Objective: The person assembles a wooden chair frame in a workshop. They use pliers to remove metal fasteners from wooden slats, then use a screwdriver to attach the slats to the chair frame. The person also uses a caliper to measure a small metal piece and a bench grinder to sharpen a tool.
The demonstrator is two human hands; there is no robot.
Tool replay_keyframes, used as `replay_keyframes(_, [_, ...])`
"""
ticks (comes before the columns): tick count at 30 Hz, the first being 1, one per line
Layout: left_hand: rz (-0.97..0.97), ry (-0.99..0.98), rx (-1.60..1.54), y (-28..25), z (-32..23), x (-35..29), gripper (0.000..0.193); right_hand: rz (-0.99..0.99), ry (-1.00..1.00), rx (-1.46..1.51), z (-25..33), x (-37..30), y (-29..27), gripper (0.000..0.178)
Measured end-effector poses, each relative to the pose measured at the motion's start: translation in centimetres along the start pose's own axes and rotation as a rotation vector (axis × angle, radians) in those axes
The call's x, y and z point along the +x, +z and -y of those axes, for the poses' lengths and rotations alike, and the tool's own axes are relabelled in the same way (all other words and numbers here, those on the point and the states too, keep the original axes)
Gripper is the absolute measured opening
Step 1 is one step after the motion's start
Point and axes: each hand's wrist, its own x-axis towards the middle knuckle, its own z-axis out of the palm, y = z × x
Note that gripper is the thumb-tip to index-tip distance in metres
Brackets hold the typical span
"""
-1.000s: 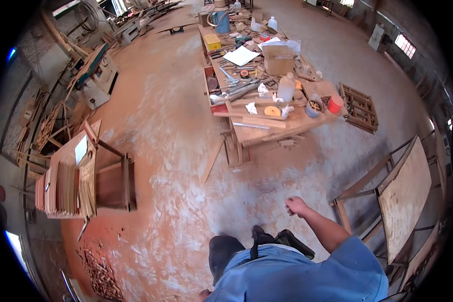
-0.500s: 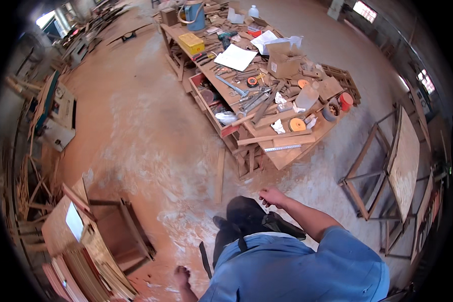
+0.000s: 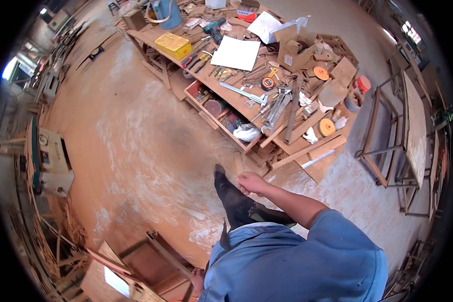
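Observation:
My right hand point(image 3: 251, 183) is curled into a loose fist in front of my body, with nothing visible in it. It hangs above the floor, short of the cluttered wooden workbench point(image 3: 314, 173). Low beside my shirt is my left hand point(image 3: 198, 280), partly hidden, its fingers unclear, close to the edge of a wooden frame box point(image 3: 171, 254). On the bench lie a caliper point(image 3: 244, 93), a round tape measure point(image 3: 267, 83), white paper point(image 3: 235, 53), wrenches point(image 3: 277, 113) and a steel ruler point(image 3: 318, 159). An open drawer point(image 3: 211, 120) holds tools and a white plastic bag point(image 3: 246, 132).
Toward the bench's far end are a yellow box point(image 3: 173, 47), a green drill point(image 3: 214, 29) and a blue bucket point(image 3: 167, 15). A metal-framed stand with a board point(image 3: 413, 131) is at right. A machine point(image 3: 53, 158) stands left; wood scraps line that side.
I have stepped forward and turned, so the bench appears nearer. My right hand has shifted left across the view. My left hand is now beside the frame box, partly covered by my shirt.

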Motion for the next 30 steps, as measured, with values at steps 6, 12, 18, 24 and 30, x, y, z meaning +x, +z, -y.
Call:
replay_keyframes(6, [0.041,-0.296,0.591,-8.6,-10.5,6.6,0.025,-0.08,0.011,0.088,9.4,9.6,4.8,0.026])
replay_keyframes(12, [0.049,-0.072,-0.089,-12.8,-34.6,19.3,0.043,-0.233,0.036,0.209,14.7,14.2,2.1,0.024])
replay_keyframes(18, [0.233,0.071,0.079,-3.5,-57.0,29.8,0.046,-0.432,0.022,0.307,15.9,12.7,-1.0,0.028])
replay_keyframes(24, [0.552,0.99,0.674,17.6,-79.7,34.5,0.03,-0.738,0.16,0.484,12.3,6.9,0.9,0.023])
replay_keyframes(30, [0.4,1.236,1.153,34.0,-90.5,38.2,0.034,-1.171,0.257,0.886,5.1,-1.4,10.8,0.028])
